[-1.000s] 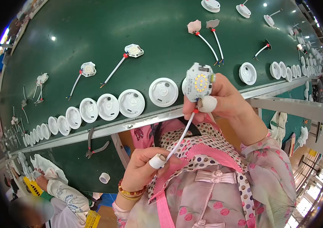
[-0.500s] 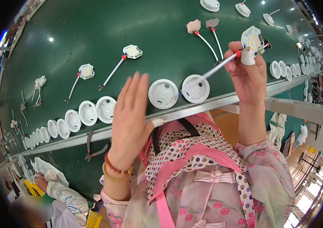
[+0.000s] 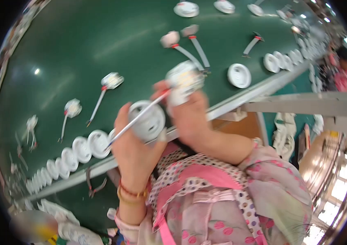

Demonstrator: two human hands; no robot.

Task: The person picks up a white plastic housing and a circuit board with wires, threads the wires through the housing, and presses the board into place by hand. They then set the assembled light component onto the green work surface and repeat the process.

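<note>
My left hand [image 3: 134, 152] is closed around a white round plastic cup [image 3: 148, 121], whose hollow side faces up. Between the thumb and fingers of my right hand [image 3: 189, 115] is an LED board [image 3: 183, 79], blurred by motion, its yellowish chips showing. From the board's red collar a white cable [image 3: 137, 117] slants down to the left, across the cup and over my left fingers. To the right, another white cup [image 3: 239, 76] lies by the bench edge. Just beyond my right hand are two face-down boards [image 3: 170, 39] with cables.
Along the bench's metal edge rail [image 3: 227, 107], a row of white cups [image 3: 99, 143] runs to the left. More boards with cables [image 3: 112, 81] lie spaced out on the green bench top [image 3: 71, 45]. Pliers [image 3: 94, 184] rest below the rail, near a co-worker's sleeve [image 3: 79, 233].
My left hand was open and flat; now it grips a cup. My right hand has carried the LED board left, its cable now crossing that cup. The camera view has shifted too.
</note>
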